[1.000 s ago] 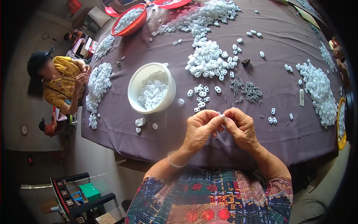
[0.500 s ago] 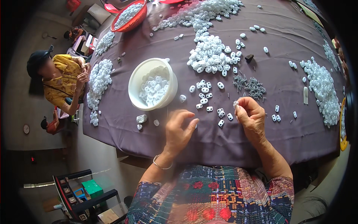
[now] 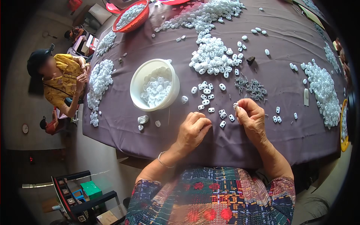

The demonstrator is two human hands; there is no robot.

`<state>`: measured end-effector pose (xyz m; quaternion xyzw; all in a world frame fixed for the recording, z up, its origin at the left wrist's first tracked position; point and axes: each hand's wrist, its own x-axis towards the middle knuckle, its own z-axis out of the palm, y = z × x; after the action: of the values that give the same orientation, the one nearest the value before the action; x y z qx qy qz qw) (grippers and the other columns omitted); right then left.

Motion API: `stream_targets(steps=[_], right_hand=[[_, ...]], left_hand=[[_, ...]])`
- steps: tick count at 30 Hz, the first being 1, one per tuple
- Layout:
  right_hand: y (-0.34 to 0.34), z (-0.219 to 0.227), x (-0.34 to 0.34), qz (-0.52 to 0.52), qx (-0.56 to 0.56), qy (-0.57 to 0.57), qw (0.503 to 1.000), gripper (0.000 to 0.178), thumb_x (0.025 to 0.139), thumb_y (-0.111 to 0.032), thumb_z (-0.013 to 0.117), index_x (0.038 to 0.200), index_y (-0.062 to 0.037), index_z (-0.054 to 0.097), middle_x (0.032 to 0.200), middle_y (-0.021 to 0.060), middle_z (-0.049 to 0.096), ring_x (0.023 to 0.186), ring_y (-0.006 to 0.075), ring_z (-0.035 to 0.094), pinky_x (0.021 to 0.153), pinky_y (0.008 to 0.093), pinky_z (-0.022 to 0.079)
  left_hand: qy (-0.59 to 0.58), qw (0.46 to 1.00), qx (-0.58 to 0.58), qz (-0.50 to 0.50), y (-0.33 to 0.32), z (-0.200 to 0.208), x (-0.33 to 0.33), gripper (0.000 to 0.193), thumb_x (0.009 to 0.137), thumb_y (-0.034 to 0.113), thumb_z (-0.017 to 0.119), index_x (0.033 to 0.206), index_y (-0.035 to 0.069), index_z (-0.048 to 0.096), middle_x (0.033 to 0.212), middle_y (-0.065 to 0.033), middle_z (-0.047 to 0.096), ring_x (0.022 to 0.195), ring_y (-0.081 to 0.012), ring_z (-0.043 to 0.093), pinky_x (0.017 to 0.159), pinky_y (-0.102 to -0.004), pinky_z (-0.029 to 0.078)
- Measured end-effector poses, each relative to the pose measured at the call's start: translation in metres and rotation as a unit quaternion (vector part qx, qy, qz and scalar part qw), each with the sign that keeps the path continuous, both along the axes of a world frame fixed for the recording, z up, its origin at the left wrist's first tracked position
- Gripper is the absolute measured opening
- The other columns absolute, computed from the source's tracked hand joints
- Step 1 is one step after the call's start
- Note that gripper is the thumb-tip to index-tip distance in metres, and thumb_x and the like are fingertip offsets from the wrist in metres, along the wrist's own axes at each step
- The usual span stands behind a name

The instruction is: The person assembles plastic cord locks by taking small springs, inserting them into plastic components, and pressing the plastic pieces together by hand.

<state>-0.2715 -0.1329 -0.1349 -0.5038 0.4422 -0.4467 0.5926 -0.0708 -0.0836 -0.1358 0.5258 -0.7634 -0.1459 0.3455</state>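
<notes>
Between thumb and forefinger, my right hand (image 3: 252, 117) pinches a small white two-holed plastic piece (image 3: 236, 106). My left hand (image 3: 192, 130) is over the near part of the table, fingers curled and thumb pressed to the forefinger; whatever is in that pinch, if anything, is too small to make out. Several loose white pieces (image 3: 222, 114) lie between the hands, and more (image 3: 206, 96) just beyond them. Past my right hand is a small heap of grey metal pins (image 3: 256, 90). A cream plastic tub (image 3: 174, 90), partly filled with white pieces, stands beyond my left hand.
A large pile of white pieces (image 3: 212, 56) runs toward the far edge; another heap (image 3: 321, 92) lies right. A red basket (image 3: 140, 21) stands far left. A dark stone (image 3: 251, 60) and a whitish block (image 3: 143, 119) rest on the cloth. A person in yellow (image 3: 62, 80) sits at left.
My left hand has moved right, toward the loose pieces, and its spread fingers have closed together. My right hand stays nearly in place, still pinching the white piece.
</notes>
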Motion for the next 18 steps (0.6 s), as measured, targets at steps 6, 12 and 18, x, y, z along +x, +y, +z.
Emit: stream_targets(steps=[6,12,18], right_hand=[[0.001,-0.001,0.0,-0.005,0.003,-0.014,1.0,0.007,0.088,-0.008,0.056,0.089,-0.002,0.057,0.067,-0.0035,0.053,0.055,0.001,0.044,0.049,0.0152,0.035],[0.003,-0.003,0.001,-0.008,0.003,-0.021,1.0,0.006,0.088,-0.008,0.056,0.088,-0.0021,0.057,0.067,-0.0033,0.053,0.054,0.0013,0.045,0.049,0.0155,0.036],[-0.011,0.005,-0.003,-0.039,-0.017,-0.032,0.999,0.007,0.088,-0.007,0.053,0.088,-0.0007,0.057,0.066,-0.0023,0.053,0.054,0.0022,0.044,0.048,0.0166,0.035]], left_hand=[[-0.004,0.999,0.009,-0.052,-0.007,0.005,-0.004,0.022,0.067,0.002,0.071,0.085,0.005,0.059,0.084,-0.0092,0.057,0.077,-0.0266,0.055,0.065,-0.0351,0.047],[-0.039,0.998,-0.033,-0.046,-0.042,0.004,-0.022,0.018,0.071,0.011,0.069,0.086,0.007,0.059,0.088,-0.0092,0.055,0.081,-0.0281,0.054,0.07,-0.0371,0.045],[-0.068,0.991,-0.044,-0.107,-0.052,-0.001,-0.02,0.012,0.073,0.012,0.067,0.081,0.007,0.06,0.083,-0.0071,0.055,0.078,-0.0261,0.054,0.069,-0.0351,0.045]])
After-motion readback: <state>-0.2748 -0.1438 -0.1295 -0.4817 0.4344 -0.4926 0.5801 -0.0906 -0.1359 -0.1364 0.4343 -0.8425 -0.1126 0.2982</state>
